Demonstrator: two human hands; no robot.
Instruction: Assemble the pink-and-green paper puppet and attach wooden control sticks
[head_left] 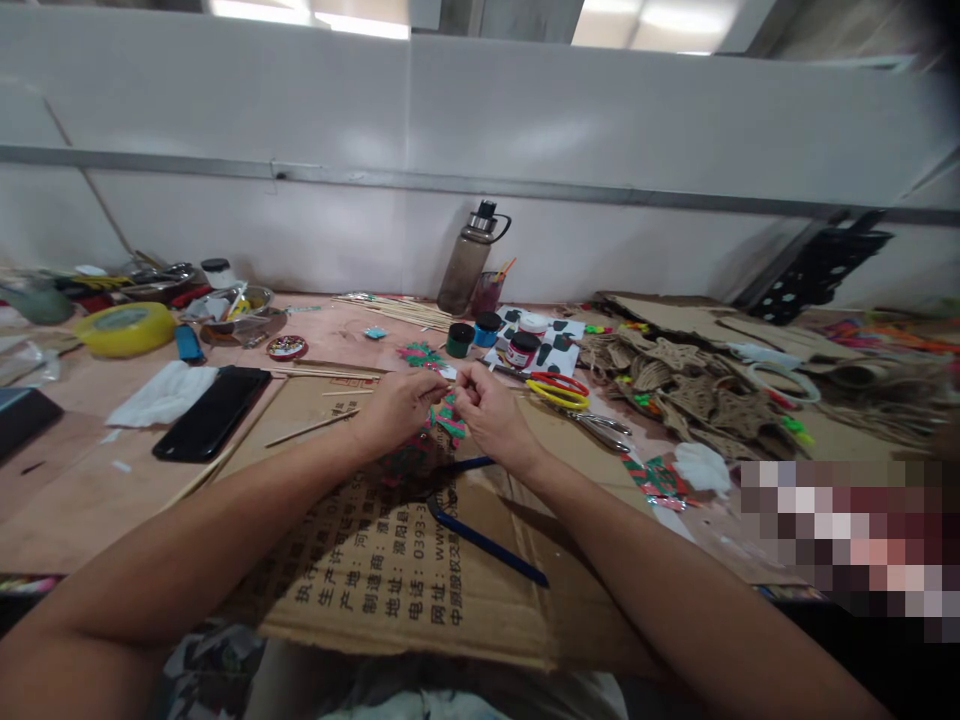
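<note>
My left hand (397, 405) and my right hand (491, 410) meet over a flat sheet of printed cardboard (390, 570) on the table. Both are closed in a pinch on a small green and red patterned paper piece (448, 415) held between them. More of the same patterned paper (409, 460) lies just under my left hand. A blue strip (487, 545) lies on the cardboard below my right wrist. Thin wooden sticks (311, 428) lie to the left of my left hand.
A black phone (211, 412), white tissue (161, 393) and yellow tape roll (126, 328) lie at the left. Paint jars (491, 338), a water bottle (469, 260), scissors with yellow and red rings (559, 392) and a pile of cardboard cut-outs (682, 385) sit behind and right.
</note>
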